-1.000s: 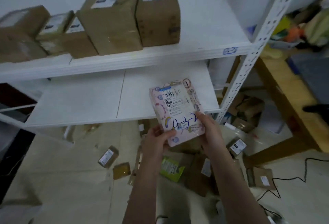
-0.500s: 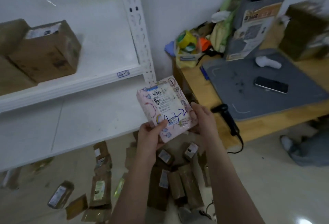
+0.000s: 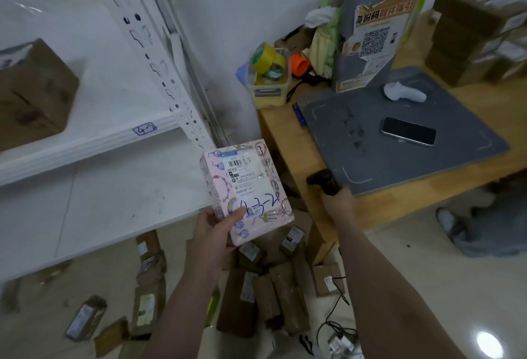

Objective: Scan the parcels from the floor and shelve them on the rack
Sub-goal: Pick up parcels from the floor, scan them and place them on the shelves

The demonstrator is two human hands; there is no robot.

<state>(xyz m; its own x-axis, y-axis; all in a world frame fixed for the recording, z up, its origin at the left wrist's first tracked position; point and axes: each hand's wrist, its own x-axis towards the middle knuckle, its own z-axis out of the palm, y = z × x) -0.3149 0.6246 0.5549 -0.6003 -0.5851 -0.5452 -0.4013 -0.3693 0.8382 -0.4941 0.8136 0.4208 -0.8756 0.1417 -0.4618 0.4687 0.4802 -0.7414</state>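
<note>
One pink parcel bears blue handwritten "4-3-2"

Left edge cuts off brown box. Upper right: stacked boxes blurred. Top edge crops kiosk. Small label print on pink parcel unreadable. Fingers of left hand hidden behind pink parcel. Handle of scanner hidden inside right hand.

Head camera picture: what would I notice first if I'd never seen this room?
First comes the pink box with blue writing, held up in the middle by the left grip, in front of the white rack. Next, the right grip holds a black scanner at the edge of the wooden table. Below them, brown parcels lie scattered on the floor.
</note>
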